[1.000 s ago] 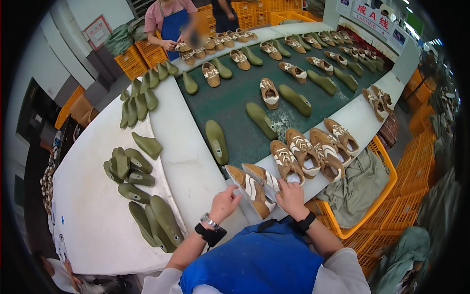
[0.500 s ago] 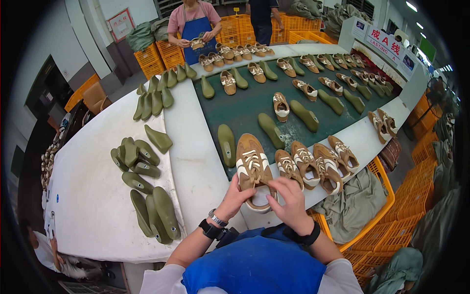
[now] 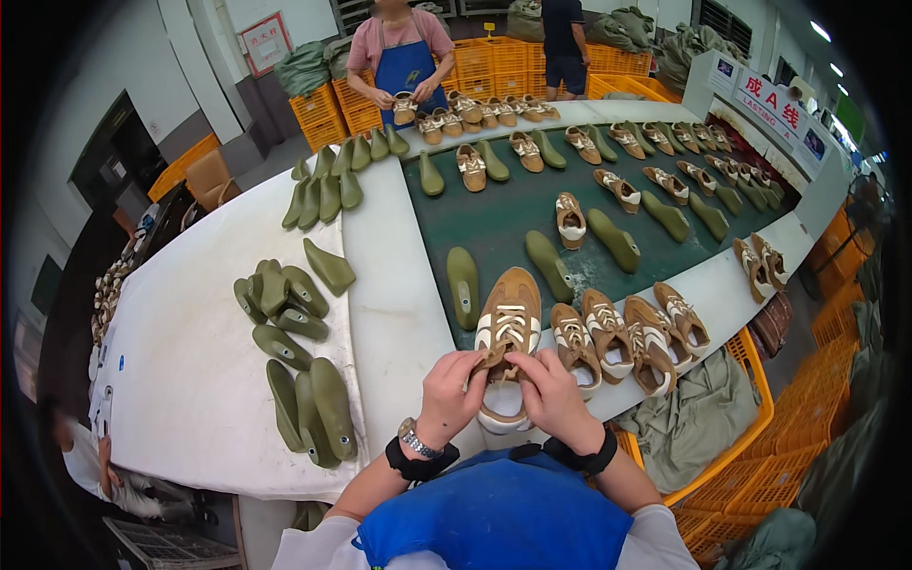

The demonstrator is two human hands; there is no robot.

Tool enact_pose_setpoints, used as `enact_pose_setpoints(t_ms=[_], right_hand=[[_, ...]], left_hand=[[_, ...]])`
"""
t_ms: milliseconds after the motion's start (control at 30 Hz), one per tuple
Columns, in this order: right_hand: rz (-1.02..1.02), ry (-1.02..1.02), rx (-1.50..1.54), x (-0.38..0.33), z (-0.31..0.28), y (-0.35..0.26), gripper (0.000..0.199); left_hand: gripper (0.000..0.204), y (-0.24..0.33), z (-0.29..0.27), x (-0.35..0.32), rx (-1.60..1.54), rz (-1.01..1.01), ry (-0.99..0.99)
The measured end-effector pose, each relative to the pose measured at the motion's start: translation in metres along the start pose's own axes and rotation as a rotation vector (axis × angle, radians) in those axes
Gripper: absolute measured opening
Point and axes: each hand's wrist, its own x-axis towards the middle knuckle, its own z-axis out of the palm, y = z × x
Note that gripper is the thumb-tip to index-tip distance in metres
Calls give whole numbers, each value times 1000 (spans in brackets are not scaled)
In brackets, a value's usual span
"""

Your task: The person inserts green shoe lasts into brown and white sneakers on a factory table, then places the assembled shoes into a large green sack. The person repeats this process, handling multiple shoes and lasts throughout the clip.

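I hold a tan and white shoe upper close to my chest, toe pointing away. My left hand grips its opening on the left side, and my right hand grips it on the right; the heel end is hidden behind my fingers. Just right of it several more tan uppers lie side by side on the white table edge. A green shoe last lies on the dark green belt just beyond my hands.
Green lasts lie in groups on the white table to my left. More uppers and lasts dot the belt. A person in a blue apron works at the far end. An orange crate with cloth stands at my right.
I have picked one upper off the table row and brought it up toward me; both hands have closed on its opening. My view has tilted upward a little.
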Motion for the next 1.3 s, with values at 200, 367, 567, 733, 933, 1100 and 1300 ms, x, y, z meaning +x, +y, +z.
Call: enact_pose_setpoints(t_ms=[200, 367, 567, 733, 933, 1100, 1300], right_hand=[[38, -101, 126, 2, -3, 0, 31], [-38, -374, 237, -3, 3, 9, 19], [10, -60, 326, 0, 11, 20, 37], [154, 78, 600, -3, 20, 30, 46], [352, 40, 654, -1, 9, 50, 45], [-41, -118, 104, 10, 4, 8, 34], [-188, -389, -152, 47, 0, 19, 22]], left_hand=[[21, 0, -5, -6, -47, -33, 32], [32, -15, -11, 4, -415, -504, -9], [36, -6, -12, 8, 93, -31, -343], [28, 1, -10, 6, 105, 92, -466], [19, -4, -22, -6, -37, 89, -508], [36, -22, -10, 3, 121, -56, -192], [48, -45, 6, 14, 93, -164, -88]])
